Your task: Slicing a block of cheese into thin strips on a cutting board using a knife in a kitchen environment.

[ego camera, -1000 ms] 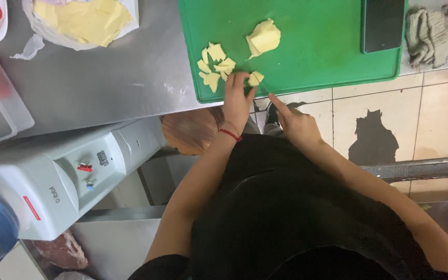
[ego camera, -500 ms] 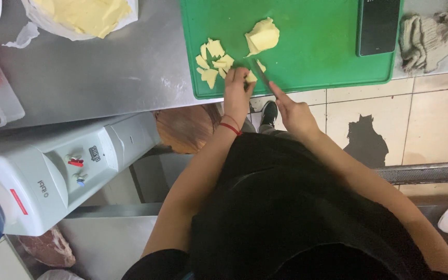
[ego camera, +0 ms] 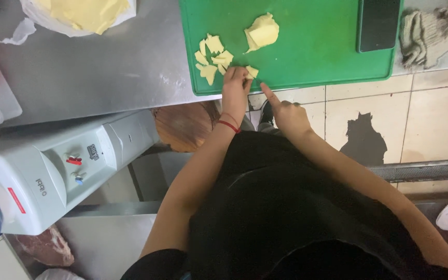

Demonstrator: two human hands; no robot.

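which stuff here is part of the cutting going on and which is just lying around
In use:
- left hand, holding a yellow piece
- right hand, forefinger out; any blade is too hard to see
- cut yellow slices
- yellow block
- green cutting board

Lying about:
- dark phone
- grey rag
- bag of yellow sheets
- water dispenser

The bench (ego camera: 105, 72), upper left of the frame, is brushed metal with a dull sheen and faint smears. On it lies a matt green plastic cutting board (ego camera: 317, 57), smooth-faced. The pale yellow slices (ego camera: 213, 59) on it look soft and waxy. At the upper right a grey cloth (ego camera: 431, 33) is coarse and knitted. Lower left, the water dispenser (ego camera: 42, 176) is smooth, pale plastic. The floor tiles (ego camera: 431, 119) look glazed.
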